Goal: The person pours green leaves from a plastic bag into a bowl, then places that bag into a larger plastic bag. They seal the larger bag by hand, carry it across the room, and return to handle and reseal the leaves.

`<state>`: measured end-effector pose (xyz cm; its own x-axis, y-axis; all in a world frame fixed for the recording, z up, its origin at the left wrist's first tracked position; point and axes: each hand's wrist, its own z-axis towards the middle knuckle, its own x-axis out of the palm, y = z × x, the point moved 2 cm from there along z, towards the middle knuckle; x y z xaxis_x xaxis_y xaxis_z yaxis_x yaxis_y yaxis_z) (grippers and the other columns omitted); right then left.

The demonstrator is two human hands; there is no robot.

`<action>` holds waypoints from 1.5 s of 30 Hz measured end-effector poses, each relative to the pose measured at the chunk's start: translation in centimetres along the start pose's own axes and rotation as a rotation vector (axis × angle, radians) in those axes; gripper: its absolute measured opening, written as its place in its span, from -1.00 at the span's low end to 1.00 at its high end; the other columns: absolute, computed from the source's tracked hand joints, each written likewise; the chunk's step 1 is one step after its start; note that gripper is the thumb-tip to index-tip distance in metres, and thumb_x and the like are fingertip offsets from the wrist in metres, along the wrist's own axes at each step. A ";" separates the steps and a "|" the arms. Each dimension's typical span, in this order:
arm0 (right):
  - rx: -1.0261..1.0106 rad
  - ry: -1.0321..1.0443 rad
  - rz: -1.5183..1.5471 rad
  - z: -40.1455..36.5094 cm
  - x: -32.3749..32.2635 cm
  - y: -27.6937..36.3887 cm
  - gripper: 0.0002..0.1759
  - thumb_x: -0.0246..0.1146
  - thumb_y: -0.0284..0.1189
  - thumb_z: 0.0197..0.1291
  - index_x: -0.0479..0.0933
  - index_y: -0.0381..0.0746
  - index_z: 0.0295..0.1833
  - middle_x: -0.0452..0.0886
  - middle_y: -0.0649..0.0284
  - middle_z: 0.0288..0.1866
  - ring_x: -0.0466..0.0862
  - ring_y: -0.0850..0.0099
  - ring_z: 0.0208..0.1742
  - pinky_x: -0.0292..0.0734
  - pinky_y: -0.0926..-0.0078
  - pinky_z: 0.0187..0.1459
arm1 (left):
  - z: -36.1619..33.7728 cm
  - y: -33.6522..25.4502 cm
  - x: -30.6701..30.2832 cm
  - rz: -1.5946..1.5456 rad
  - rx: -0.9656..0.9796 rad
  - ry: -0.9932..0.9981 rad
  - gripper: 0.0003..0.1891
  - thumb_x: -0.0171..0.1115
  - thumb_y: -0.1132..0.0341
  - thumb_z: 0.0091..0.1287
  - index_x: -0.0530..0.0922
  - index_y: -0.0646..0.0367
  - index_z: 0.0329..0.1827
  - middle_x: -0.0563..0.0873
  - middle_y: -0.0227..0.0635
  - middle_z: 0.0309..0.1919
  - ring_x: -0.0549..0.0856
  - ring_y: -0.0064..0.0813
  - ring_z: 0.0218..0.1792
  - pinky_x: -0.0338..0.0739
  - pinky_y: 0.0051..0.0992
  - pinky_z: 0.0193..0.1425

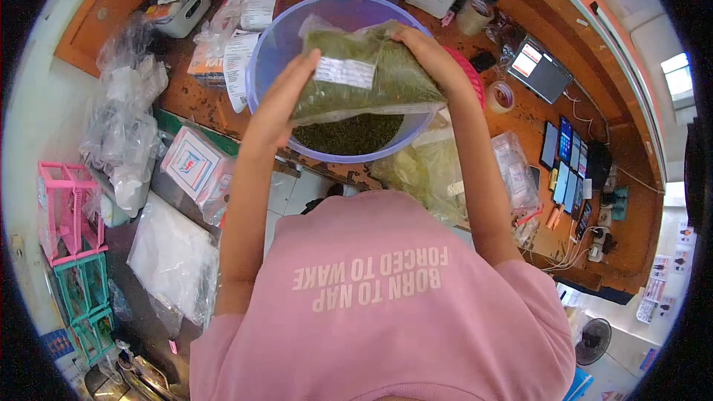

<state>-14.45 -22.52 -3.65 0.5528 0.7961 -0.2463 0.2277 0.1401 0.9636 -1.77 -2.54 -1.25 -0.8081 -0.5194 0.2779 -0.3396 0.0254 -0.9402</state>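
Bag (356, 100) of green stuff gripped two-handed: left hand (288, 96) at left end, right hand (427, 53) at far right corner, over tub (349, 157) on bench (191, 108).

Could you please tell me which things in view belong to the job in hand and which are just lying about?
Job in hand:
labelled bag of green material, held by left hand and right hand
bluish basin beneath

Seemingly just lying about:
phones
tape rolls
pink rack
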 end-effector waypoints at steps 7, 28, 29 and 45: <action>0.068 -0.069 -0.050 -3.1 1.7 2.3 -0.22 0.11 0.05 0.12 0.20 -0.28 0.29 0.37 0.05 0.19 0.38 0.37 0.20 0.30 0.47 0.12 | 0.1 1.0 0.5 0.267 0.174 -0.104 -0.54 -0.08 0.09 0.38 0.41 0.33 0.12 0.57 -0.18 -0.03 0.51 -0.37 0.01 0.31 -0.49 0.11; -0.337 -0.152 -0.378 -8.1 2.0 0.9 -0.36 0.34 -0.19 0.00 0.37 -0.19 0.19 0.41 0.00 0.13 0.49 0.24 0.07 0.51 0.46 -0.08 | -2.1 2.0 1.2 0.859 0.540 -0.175 -0.38 0.35 0.31 0.06 0.31 0.15 0.21 0.37 -0.03 0.17 0.50 -0.08 0.09 0.48 -0.28 0.12; -0.351 -0.187 -0.394 -8.3 2.2 0.8 -0.43 0.34 -0.26 0.01 0.41 -0.16 0.17 0.43 0.05 0.13 0.51 0.30 0.04 0.51 0.49 -0.10 | -2.3 2.0 1.3 0.858 0.527 -0.142 -0.35 0.37 0.37 0.02 0.31 0.15 0.21 0.35 -0.04 0.18 0.49 -0.09 0.10 0.48 -0.28 0.13; -0.557 -0.437 -0.328 -5.2 1.1 2.9 -0.83 0.38 -0.45 -0.10 0.63 -0.30 -0.35 0.56 0.25 -0.42 0.56 0.45 -0.36 0.45 0.56 -0.31 | -1.5 0.7 1.0 0.889 0.685 -0.195 -0.77 0.31 0.35 0.07 0.63 0.20 -0.21 0.59 -0.27 -0.28 0.60 -0.36 -0.38 0.47 -0.47 -0.31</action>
<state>-17.40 -18.17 -0.57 0.8188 0.3749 -0.4348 0.0619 0.6953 0.7161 -3.55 -1.76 -1.32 -0.5221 -0.6761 -0.5199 0.6986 0.0106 -0.7154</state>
